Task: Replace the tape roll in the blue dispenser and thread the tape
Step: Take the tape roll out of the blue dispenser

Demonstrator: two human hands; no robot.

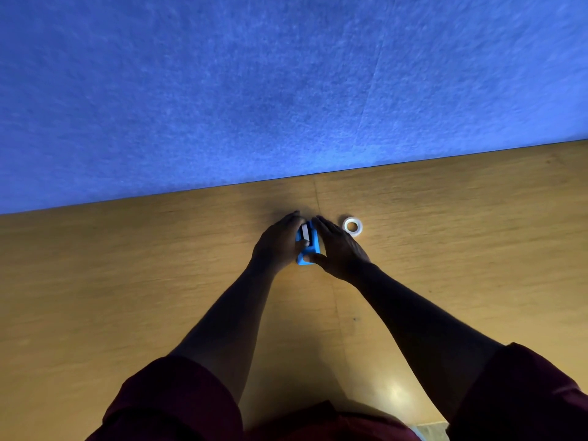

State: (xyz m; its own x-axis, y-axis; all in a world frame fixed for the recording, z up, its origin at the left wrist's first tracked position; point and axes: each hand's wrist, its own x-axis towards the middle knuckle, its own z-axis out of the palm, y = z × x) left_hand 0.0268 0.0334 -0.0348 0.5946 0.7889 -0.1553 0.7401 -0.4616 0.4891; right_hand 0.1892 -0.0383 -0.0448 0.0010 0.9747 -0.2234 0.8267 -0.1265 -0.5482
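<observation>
A: A blue felt wall (286, 90) is filling the top of the view, and below it a wooden tabletop (127, 281) is running the full width.

B: Starting on the left, what is the left hand doing?

A: The left hand (278, 245) is cupping the left side of the blue dispenser (308, 249), fingers curled around it and holding it. The dispenser is sitting on the tabletop near the wall, right between both hands.

B: Is there tape in it?

A: Something white (304, 232) is showing at the top of it, probably a roll or core, but it is too small to tell which.

B: And the right hand?

A: The right hand (339, 249) is pressing against the dispenser's right side, thumb tucked at the near end, fingers fairly straight. It is gripping the dispenser too.

B: Further right?

A: A tape roll (353, 226) is lying flat on the tabletop, just beside the right hand, not touching it.

B: How is this going to handle?

A: I am judging the dispenser light, stiff plastic, best held by its flat sides. The roll looks light and rigid; I would pinch it by the rim.

B: Count?

A: One dispenser, one loose roll, two hands.
</observation>
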